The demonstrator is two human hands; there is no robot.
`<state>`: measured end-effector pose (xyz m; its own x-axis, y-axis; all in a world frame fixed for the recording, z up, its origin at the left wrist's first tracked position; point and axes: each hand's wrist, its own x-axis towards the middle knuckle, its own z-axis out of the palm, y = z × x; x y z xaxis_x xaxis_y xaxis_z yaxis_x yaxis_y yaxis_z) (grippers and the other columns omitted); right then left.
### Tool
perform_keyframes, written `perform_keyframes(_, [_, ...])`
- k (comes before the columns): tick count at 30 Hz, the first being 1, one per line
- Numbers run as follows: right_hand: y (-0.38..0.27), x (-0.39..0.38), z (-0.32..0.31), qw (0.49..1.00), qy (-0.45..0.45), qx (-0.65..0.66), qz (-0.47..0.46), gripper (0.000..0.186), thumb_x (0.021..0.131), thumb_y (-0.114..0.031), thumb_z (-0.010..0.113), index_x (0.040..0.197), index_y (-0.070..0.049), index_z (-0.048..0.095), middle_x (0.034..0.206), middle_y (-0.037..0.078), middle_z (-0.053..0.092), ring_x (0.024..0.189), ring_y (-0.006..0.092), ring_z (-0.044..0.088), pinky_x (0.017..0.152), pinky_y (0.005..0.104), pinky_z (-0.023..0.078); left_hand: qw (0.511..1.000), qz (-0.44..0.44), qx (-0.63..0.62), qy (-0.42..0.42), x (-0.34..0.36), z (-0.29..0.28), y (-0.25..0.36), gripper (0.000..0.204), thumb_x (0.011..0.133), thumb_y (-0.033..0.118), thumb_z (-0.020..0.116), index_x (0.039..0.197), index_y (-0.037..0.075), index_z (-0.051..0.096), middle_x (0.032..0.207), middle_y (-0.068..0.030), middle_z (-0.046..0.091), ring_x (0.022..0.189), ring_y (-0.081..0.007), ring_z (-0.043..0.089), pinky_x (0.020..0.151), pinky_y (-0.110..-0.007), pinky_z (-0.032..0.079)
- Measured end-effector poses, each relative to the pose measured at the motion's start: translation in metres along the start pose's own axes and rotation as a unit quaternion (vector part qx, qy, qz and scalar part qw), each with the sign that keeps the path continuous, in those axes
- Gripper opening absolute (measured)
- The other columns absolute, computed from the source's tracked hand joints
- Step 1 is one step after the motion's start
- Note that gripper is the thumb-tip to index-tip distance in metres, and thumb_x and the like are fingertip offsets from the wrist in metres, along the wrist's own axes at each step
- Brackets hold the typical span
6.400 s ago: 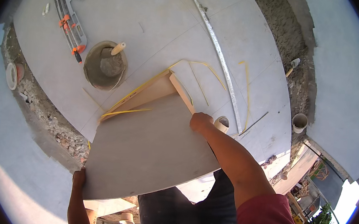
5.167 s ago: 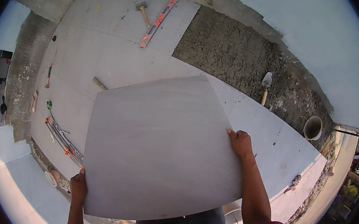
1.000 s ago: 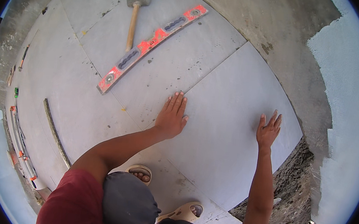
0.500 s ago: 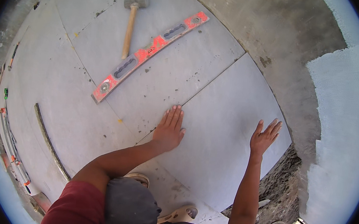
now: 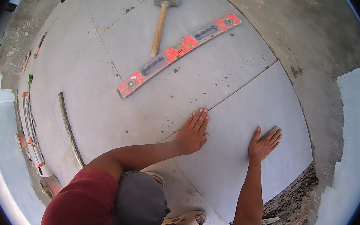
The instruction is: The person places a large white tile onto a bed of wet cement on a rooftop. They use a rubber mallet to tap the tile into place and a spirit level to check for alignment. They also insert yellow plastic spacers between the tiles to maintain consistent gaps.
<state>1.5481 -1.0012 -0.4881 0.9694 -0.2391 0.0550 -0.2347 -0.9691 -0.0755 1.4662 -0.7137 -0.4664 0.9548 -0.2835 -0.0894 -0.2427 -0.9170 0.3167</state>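
Both hands press palm-down beside the seam of a large grey tile lying on the floor. My left hand, fingers stretched out, straddles or touches the seam at the tile's left edge. My right hand lies with spread fingers on the tile's right half. Above them, a red spirit level lies diagonally on the neighbouring tiles, with a rubber mallet with a wooden handle just behind it. Rough grey mortar shows past the tile's lower right edge, with a trowel blade partly visible there.
A long dirty straightedge lies at left, with a tile cutter, a green tape measure and small tools farther out. A bare concrete wall with patchy pale paint borders the right side. My sandalled feet are below.
The tile was carried by both hands a few seconds ago and now lies on the floor. Since half a second ago, the view has shifted and both hands remain spread on the tile.
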Motion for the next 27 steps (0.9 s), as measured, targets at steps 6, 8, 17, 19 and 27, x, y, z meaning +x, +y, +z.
perform_keyframes(6, [0.009, -0.002, 0.005, 1.0, -0.012, -0.016, -0.005, 0.085, 0.1, -0.061, 0.037, 0.155, 0.002, 0.022, 0.162, 0.024, 0.02, 0.151, 0.041, 0.012, 0.122, 0.0541, 0.01, 0.946, -0.085, -0.043, 0.309, 0.077, -0.07, -0.103, 0.055, 0.092, 0.025, 0.064, 0.131, -0.009, 0.046, 0.146, -0.0292, 0.039, 0.133, -0.0448, 0.04, 0.109, -0.052, 0.036])
perform_keyframes(8, [0.006, 0.001, 0.004, 1.0, -0.019, -0.001, -0.007, 0.085, 0.1, -0.061, 0.038, 0.155, 0.002, 0.021, 0.162, 0.025, 0.019, 0.151, 0.0416, 0.013, 0.122, 0.0545, 0.011, 0.899, -0.195, 0.077, 0.384, 0.109, -0.105, -0.176, 0.055, 0.089, 0.026, 0.069, 0.127, -0.007, 0.049, 0.141, -0.0278, 0.047, 0.127, -0.0431, 0.048, 0.106, -0.049, 0.041])
perform_keyframes(17, [0.07, -0.009, -0.057, 0.909, -0.269, 0.317, -0.012, 0.081, 0.094, -0.047, 0.063, 0.147, 0.008, 0.037, 0.158, 0.027, 0.028, 0.149, 0.0378, 0.026, 0.116, 0.0423, 0.032, 0.918, -0.363, 0.108, 0.118, 0.174, -0.099, -0.335, 0.066, 0.088, 0.041, 0.065, 0.131, -0.007, 0.051, 0.127, -0.021, 0.061, 0.095, -0.0292, 0.067, 0.082, -0.041, 0.055])
perform_keyframes(19, [0.067, -0.043, -0.097, 0.918, -0.345, 0.19, -0.042, 0.075, 0.094, -0.043, 0.066, 0.143, 0.01, 0.043, 0.149, 0.03, 0.042, 0.138, 0.0386, 0.044, 0.107, 0.0429, 0.044, 0.927, -0.356, 0.045, 0.106, 0.178, -0.106, -0.331, 0.065, 0.088, 0.042, 0.065, 0.128, -0.007, 0.053, 0.124, -0.0193, 0.062, 0.088, -0.0259, 0.064, 0.076, -0.038, 0.053])
perform_keyframes(27, [0.142, -0.169, -0.233, 0.918, -0.364, 0.095, -0.125, 0.047, 0.093, -0.032, 0.068, 0.12, 0.007, 0.063, 0.12, 0.029, 0.064, 0.113, 0.043, 0.062, 0.097, 0.0462, 0.051, 0.896, -0.295, -0.3, 0.144, 0.163, -0.22, -0.288, 0.051, 0.085, 0.05, 0.073, 0.094, 0.0, 0.068, 0.063, 0.0007, 0.048, 0.05, -0.0088, 0.039, 0.046, -0.029, 0.031])
